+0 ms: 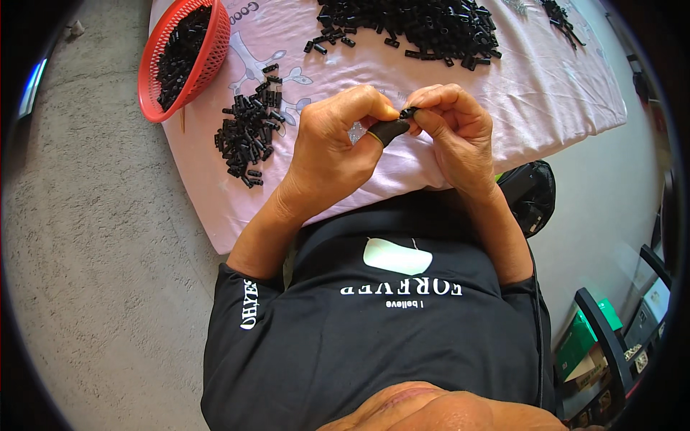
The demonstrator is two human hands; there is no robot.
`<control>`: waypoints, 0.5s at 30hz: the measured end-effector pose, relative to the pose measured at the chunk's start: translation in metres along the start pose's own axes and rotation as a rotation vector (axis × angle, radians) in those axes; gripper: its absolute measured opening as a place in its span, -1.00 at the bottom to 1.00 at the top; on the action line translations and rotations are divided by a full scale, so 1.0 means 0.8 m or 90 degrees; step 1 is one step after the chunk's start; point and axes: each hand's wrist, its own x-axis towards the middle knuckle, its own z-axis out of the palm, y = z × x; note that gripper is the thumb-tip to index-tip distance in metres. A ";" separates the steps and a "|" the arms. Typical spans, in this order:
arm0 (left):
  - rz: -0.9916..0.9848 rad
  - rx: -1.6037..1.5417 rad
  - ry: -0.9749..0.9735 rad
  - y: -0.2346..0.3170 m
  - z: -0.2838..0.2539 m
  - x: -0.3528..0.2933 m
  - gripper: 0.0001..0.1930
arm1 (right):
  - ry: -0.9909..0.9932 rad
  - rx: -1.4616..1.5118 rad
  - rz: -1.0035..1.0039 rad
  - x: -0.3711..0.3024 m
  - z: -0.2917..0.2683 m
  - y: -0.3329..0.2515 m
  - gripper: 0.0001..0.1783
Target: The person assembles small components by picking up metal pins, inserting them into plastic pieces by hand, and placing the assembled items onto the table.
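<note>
My left hand (334,154) and my right hand (453,126) meet in front of my chest over the near edge of a pink cloth-covered table (546,93). Between the fingertips of both hands sits one small black tubular part (408,112). My left thumb wears a black finger cot with a yellow rim (389,131), pressed up against that part. A small pile of the same black parts (249,136) lies on the cloth just left of my left hand. A much larger heap (417,25) spreads across the far side of the table.
A red plastic mesh basket (208,61) holding more black parts hangs over the table's far left corner. Grey floor lies to the left. A black bag (532,192) sits by my right side, with green boxes (586,337) and a dark rack at the lower right.
</note>
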 end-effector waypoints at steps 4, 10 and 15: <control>0.107 0.125 0.047 0.007 0.005 0.002 -0.78 | 0.033 0.077 0.012 0.003 -0.005 0.001 -0.88; 0.069 0.096 0.026 0.009 0.004 0.002 -0.77 | 0.025 0.076 0.021 0.003 -0.004 0.001 -0.89; 0.060 0.107 0.025 0.007 0.005 0.002 -0.79 | 0.006 0.061 0.021 0.002 -0.005 0.002 -0.89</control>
